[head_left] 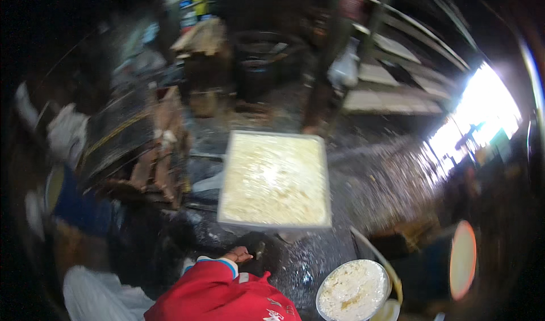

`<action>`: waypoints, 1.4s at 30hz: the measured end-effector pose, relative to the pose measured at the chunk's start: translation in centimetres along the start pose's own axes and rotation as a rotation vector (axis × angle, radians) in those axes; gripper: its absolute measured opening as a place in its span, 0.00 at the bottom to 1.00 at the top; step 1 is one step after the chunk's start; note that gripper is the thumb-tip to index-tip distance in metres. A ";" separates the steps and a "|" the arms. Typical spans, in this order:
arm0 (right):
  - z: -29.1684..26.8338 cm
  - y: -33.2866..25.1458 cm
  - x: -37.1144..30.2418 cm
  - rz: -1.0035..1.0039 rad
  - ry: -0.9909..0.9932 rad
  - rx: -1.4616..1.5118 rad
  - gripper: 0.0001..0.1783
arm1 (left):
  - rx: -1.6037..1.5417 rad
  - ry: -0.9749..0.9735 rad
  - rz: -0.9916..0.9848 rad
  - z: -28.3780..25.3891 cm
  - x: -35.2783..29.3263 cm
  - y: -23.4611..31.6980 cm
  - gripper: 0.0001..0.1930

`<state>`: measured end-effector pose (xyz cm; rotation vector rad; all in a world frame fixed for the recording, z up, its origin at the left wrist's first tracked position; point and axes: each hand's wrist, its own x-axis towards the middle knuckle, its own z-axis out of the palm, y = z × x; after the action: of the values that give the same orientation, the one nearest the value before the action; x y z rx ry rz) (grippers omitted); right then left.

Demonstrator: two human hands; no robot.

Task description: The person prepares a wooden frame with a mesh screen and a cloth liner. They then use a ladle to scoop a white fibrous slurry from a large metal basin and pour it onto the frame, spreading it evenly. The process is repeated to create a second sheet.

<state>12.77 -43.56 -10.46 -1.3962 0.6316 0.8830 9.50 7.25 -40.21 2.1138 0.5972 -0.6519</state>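
Note:
From the red sleeve at the lower edge reaches my left hand (241, 254), just below a large square tray (275, 227). Its fingers look bent, but blur hides whether they hold anything; a visible gap separates it from the tray. A pale yellow-white, lumpy mass (267, 173) fills the tray almost to its light rim, with a bright glare at its middle. To the lower right stands a round basin (319, 305) holding white, crumbly stuff (355, 284). My right hand is out of sight.
Left of the tray stand brown wooden pieces (153, 170) beside a dark slanted panel (122, 131). A blue barrel (85, 207) is farther left. An orange-rimmed round container (462, 259) stands at right. Pale slats (392, 102) lie behind; the dark floor (301, 270) looks wet.

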 end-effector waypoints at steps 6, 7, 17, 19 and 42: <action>17.4 -5.6 18.4 0.124 -0.261 -0.137 0.04 | -0.134 0.128 -0.463 -5.9 1.0 -8.3 0.27; 19.7 -6.2 20.8 0.140 -0.291 -0.124 0.04 | -0.144 0.122 -0.547 -6.9 1.0 -9.1 0.28; 33.8 -8.7 39.4 0.462 -0.595 0.040 0.09 | -0.639 0.596 -0.369 -7.2 0.0 -10.4 0.39; 34.3 -10.8 39.7 0.548 -0.556 0.082 0.07 | -0.535 0.620 -0.298 -7.3 0.7 -9.4 0.42; 12.3 -9.9 22.9 -0.944 0.886 -0.504 0.13 | 0.056 0.153 -0.242 -4.7 0.8 -7.0 0.25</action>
<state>32.01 -27.51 -22.51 -2.2611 0.2927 -0.4147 6.92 15.12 -42.25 2.1760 0.9408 -0.6484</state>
